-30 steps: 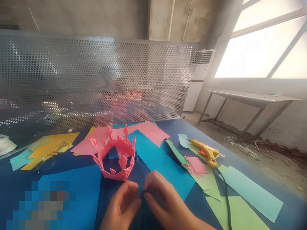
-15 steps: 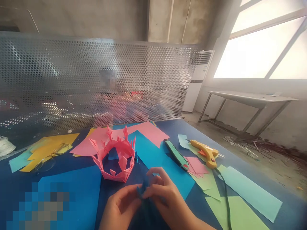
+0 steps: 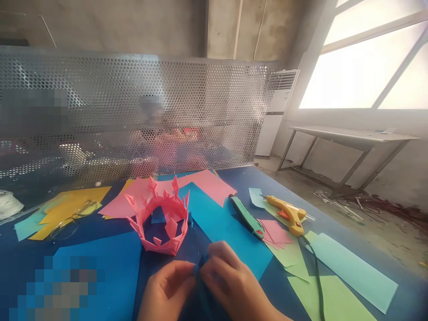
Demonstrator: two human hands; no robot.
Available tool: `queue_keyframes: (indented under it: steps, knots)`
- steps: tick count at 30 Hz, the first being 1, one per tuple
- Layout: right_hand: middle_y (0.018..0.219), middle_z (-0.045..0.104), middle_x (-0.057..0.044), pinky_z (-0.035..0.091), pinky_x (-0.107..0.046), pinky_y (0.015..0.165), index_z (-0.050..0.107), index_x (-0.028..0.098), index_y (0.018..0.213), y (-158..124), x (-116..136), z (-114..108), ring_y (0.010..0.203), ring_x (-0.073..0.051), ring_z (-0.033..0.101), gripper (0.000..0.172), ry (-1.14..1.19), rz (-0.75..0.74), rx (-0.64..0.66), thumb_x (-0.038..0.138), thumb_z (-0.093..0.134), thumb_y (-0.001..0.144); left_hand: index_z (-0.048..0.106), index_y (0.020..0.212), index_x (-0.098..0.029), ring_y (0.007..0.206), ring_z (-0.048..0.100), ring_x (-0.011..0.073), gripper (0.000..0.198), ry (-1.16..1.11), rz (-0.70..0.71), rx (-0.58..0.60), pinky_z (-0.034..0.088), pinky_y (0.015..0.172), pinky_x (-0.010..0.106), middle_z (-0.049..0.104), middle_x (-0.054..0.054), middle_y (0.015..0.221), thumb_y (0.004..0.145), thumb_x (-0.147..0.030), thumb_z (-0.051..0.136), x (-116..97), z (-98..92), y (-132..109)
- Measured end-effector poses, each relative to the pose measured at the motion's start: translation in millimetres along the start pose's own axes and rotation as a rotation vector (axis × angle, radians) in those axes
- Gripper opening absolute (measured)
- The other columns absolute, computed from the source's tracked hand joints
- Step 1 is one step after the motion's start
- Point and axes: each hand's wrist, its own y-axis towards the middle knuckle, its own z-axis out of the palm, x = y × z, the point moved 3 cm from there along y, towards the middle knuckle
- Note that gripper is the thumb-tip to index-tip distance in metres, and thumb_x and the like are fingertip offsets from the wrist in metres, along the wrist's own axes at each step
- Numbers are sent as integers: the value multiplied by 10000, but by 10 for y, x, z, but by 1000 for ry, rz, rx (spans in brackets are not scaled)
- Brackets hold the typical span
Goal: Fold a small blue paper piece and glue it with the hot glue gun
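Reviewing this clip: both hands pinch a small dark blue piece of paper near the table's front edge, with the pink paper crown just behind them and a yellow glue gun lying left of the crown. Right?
One detail is off. In the head view the glue gun lies to the right of the pink paper crown, beyond the green utility knife. The rest holds: the left hand and right hand pinch the dark blue paper.

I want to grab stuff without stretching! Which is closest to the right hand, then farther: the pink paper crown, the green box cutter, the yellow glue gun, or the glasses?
From the right hand:
1. Pink paper crown, just ahead, to the left.
2. Green box cutter, ahead, to the right; nearly ties with the crown.
3. Yellow glue gun, farther right.
4. Glasses, far left on yellow paper.
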Motion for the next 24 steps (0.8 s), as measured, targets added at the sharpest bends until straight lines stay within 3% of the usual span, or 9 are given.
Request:
queue_keyframes:
  steps: [8,13,21,24]
  knots:
    - [1094,520,-118,563,-305,690,608,198,895,-10,54,9,771,-170,641,148,-15,39,66,151,468,906,731,690,-198,703,711,185,426,-1,7,-69,559,676,216,747,28,687,443,-519,862,-8,-24,17]
    - [1225,448,-144,551,-286,707,637,215,1037,-13,84,56,762,-141,607,285,51,3,103,101,411,906,709,776,-200,815,704,163,467,-68,16,-102,536,730,180,751,13,779,478,-531,850,-41,-37,32]
    - [1134,499,-144,525,-289,809,619,197,1138,0,122,41,918,-176,609,411,241,-74,161,53,368,846,647,899,-187,805,675,137,558,-141,-12,-144,500,694,164,721,-13,751,512,-540,839,9,-55,64]
    - [997,575,-100,520,-271,776,591,194,1062,17,121,17,892,-169,615,310,321,-3,151,86,384,858,636,941,-188,804,675,157,610,-126,-21,-153,498,701,188,728,-1,759,514,-582,818,35,-70,73]
